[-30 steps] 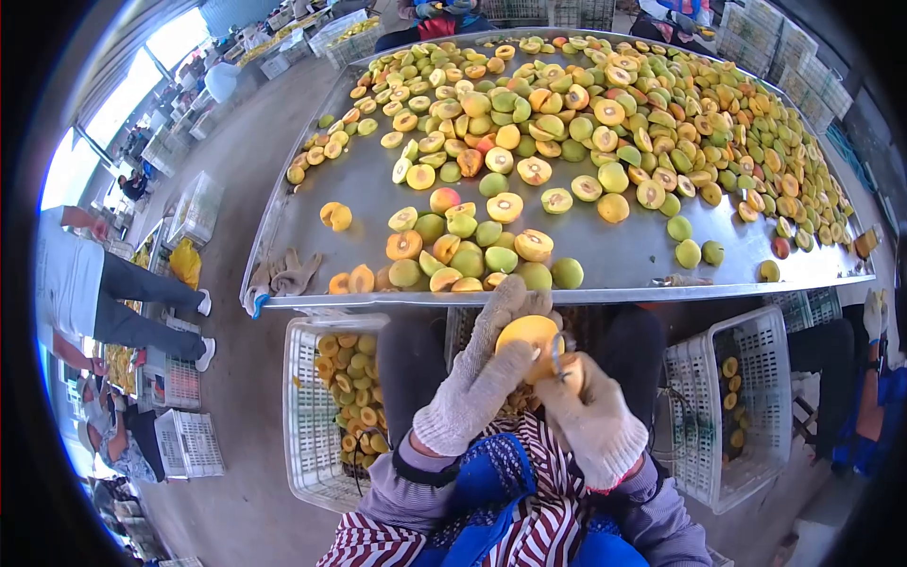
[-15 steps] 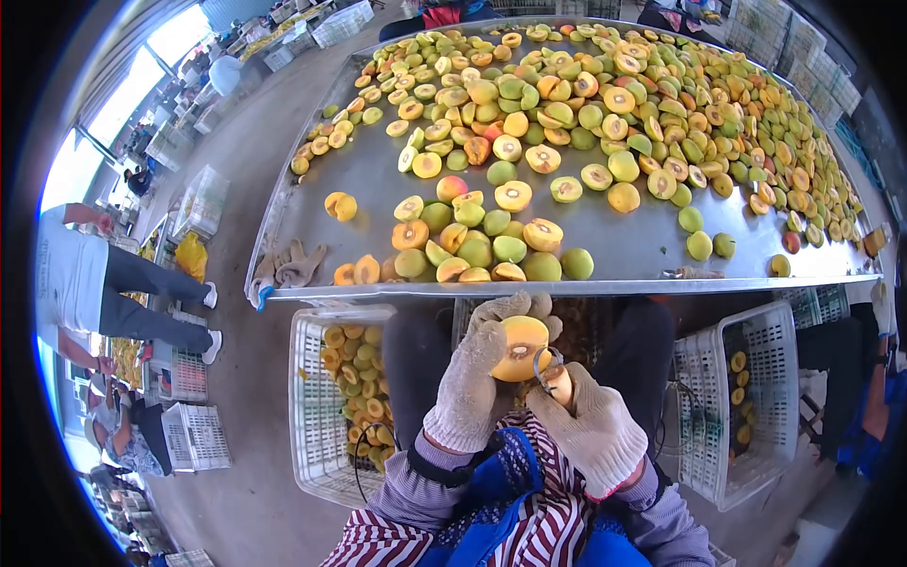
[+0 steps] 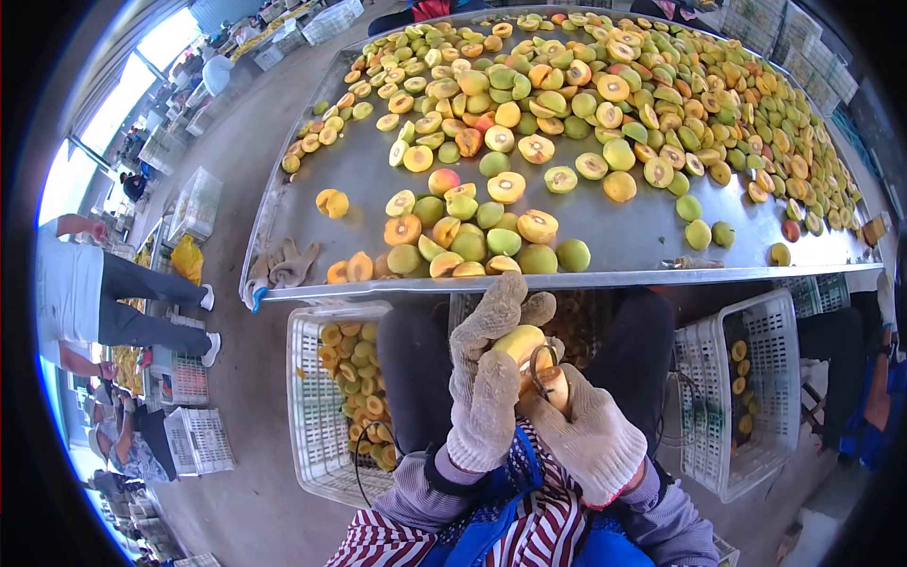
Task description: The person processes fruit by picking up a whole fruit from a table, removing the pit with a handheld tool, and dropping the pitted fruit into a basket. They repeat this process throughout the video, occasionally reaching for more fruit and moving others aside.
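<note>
Both gloved hands are working one peach half (image 3: 518,345) below the near table edge (image 3: 567,280): the left hand (image 3: 487,369) is gripping it, the right hand (image 3: 581,425) is clenching a looped pitting tool (image 3: 548,378) at its pit, apparently mid-scoop, needing a careful twist.

My gloved left hand (image 3: 487,373) grips a halved yellow fruit (image 3: 519,344) just below the edge of the metal bench (image 3: 614,248). My gloved right hand (image 3: 588,430) holds a small looped pitting tool (image 3: 544,371) against the fruit. The bench is heaped with green and yellow fruit halves. A white crate (image 3: 316,416) with fruit sits at my left, another crate (image 3: 727,406) at my right.
</note>
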